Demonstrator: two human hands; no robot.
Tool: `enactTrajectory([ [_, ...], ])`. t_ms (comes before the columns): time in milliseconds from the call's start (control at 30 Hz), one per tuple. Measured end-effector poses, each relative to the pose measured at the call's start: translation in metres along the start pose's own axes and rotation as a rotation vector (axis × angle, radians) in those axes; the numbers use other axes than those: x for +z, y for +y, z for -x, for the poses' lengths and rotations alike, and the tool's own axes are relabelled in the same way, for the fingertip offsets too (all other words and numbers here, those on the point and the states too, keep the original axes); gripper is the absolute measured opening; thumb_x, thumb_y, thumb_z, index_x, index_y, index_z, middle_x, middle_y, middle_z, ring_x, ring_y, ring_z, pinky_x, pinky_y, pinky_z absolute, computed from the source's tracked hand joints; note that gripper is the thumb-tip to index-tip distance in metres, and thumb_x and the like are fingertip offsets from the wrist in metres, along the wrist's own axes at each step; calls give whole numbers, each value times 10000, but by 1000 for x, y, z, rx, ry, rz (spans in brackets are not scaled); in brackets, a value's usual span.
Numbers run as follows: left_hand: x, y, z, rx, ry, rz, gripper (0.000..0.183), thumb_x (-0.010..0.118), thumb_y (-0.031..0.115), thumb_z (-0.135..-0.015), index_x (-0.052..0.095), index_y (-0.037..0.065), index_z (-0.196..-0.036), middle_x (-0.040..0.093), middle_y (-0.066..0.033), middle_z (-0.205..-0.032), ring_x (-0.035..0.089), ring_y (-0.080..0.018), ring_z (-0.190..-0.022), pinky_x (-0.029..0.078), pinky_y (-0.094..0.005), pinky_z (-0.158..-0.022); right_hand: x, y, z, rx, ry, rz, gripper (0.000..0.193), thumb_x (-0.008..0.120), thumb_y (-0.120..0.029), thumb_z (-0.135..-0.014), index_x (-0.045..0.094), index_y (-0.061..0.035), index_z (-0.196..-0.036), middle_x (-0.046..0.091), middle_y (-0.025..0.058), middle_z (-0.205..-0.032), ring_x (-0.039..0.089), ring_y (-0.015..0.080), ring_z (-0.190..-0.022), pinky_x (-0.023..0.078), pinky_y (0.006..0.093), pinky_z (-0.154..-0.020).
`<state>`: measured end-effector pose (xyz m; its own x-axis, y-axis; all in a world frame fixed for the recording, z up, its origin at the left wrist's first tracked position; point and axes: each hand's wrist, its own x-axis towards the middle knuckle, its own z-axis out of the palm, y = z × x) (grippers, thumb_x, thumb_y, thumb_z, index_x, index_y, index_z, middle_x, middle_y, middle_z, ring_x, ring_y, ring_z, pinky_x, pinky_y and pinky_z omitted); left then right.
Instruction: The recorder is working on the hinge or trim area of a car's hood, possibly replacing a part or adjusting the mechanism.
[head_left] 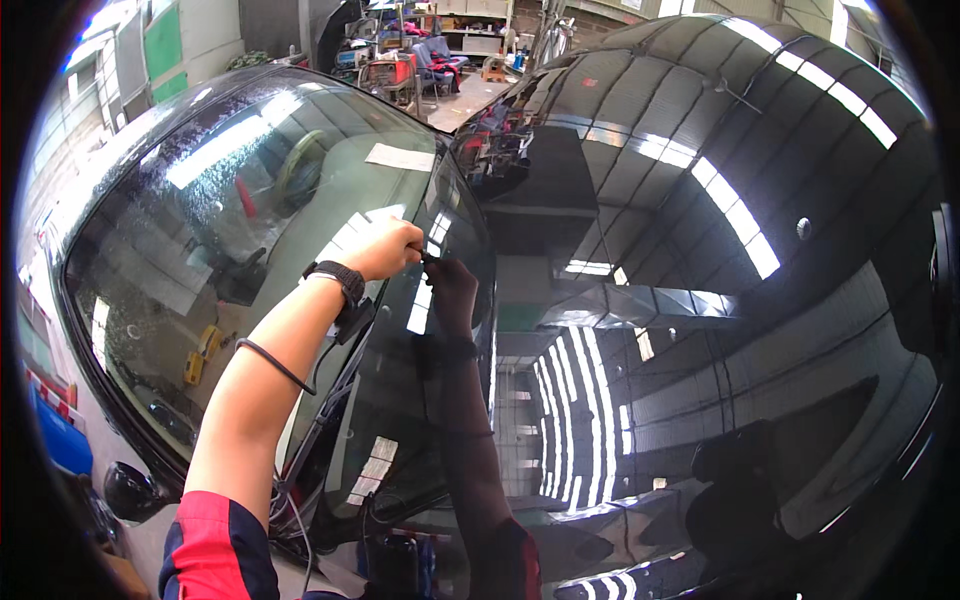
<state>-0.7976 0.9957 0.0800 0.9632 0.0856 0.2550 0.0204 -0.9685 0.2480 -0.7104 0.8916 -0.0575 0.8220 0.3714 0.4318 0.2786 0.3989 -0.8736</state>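
Observation:
From the lower left my left arm, in a red and dark blue sleeve, reaches over the base of a car windshield (340,165). A black watch (342,280) is on the wrist. My left hand (385,248) is closed, fingertips pinching a small black piece (427,257) against or very near a raised glossy black hood (640,230). The hand mostly hides that piece, so its kind is unclear. The hood mirrors my hand and arm. Across my forearm curves a thin black cord (272,362). My right hand is out of view.
Below my arm lies a black wiper arm (322,415); thin cables hang nearby. A side mirror (130,490) juts out at the lower left, near a blue container (62,432). White paper (400,157) shows by the windshield's far corner. Chairs (438,65) and workshop shelves stand behind.

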Motion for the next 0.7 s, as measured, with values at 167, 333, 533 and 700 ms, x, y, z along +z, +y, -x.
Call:
enactTrajectory([
  [167, -1, -6, -3, -19, -25, 3, 146, 698, 159, -764, 658, 35, -831, 663, -135, -830, 606, -343, -865, 466, -428, -788, 1, 1, 0, 39, 4, -32, 144, 668, -77, -823, 675, 42, -903, 661, 66, -739, 598, 105, -661, 473, 275, -606],
  [333, -2, -6, -6, 104, 44, 2, 130, 680, 161, -777, 666, 44, -831, 659, -132, -828, 610, -340, -852, 470, -430, -787, 3, 5, -6, 6, 26, -32, 159, 649, -76, -830, 679, 35, -939, 668, 82, -743, 623, 132, -678, 488, 291, -631],
  [533, -5, -4, -11, 137, -10, -243, 119, 650, 163, -787, 661, 45, -800, 641, -124, -816, 621, -337, -819, 492, -430, -741, -3, 1, -16, -301, -72, 243, 118, 629, -86, -849, 687, 12, -881, 667, 97, -751, 646, 142, -651, 488, 269, -584],
  [700, 2, -3, -9, 148, -5, -251, 74, 626, 108, -778, 643, 37, -766, 640, -132, -848, 627, -343, -821, 503, -430, -720, 2, 3, -13, -356, 3, 325, 92, 635, -36, -816, 698, -5, -875, 658, 94, -744, 655, 159, -649, 499, 282, -583],
])
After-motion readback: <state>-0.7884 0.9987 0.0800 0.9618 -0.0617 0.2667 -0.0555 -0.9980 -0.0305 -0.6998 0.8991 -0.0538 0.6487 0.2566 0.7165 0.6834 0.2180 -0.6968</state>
